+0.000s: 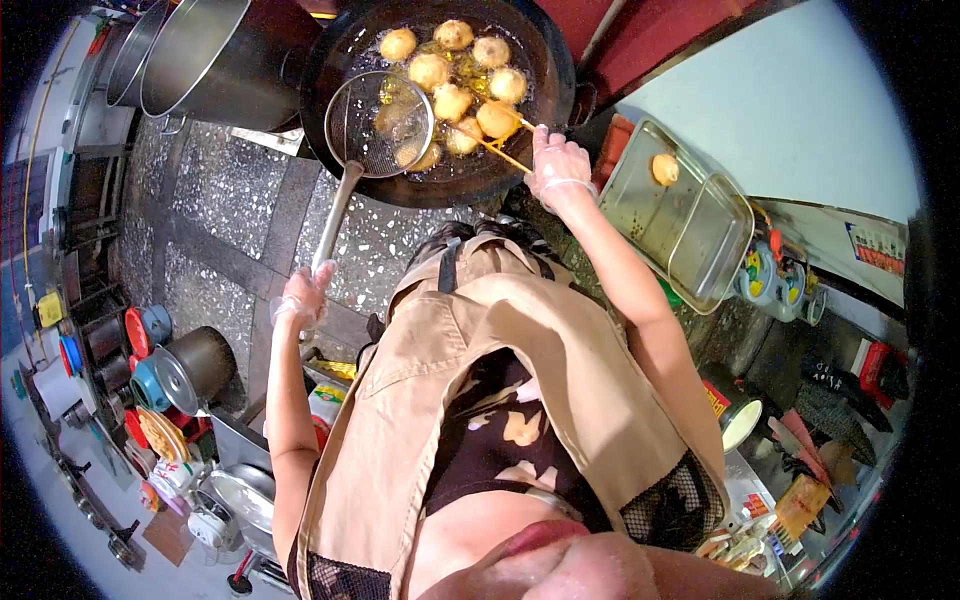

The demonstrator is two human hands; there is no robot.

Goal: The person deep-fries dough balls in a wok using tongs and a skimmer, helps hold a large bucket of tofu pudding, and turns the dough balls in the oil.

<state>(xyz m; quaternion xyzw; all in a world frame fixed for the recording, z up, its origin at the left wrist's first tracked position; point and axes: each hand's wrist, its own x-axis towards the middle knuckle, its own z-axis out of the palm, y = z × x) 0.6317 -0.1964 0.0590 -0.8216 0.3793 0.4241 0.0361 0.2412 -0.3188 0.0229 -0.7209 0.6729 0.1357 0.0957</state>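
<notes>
A large dark wok (548, 75) of bubbling oil holds several round golden fried pieces (428, 72). My left hand (303, 298), in a clear plastic glove, is closed around the metal handle of a round mesh strainer (380, 125). The strainer's head lies over the wok's left part, with a few pieces partly hidden beneath it. My right hand (559, 168), also gloved, grips long wooden chopsticks (497, 152) at the wok's lower right rim. Their tips reach in among the fried pieces, beside an orange-golden one (497, 119).
Right of the wok lies a metal tray (655, 200) with one fried piece (664, 169) and a wire rack (712, 240). Large metal pots (205, 65) stand at upper left. A dark pot (205, 362) and bowls (150, 385) sit at lower left.
</notes>
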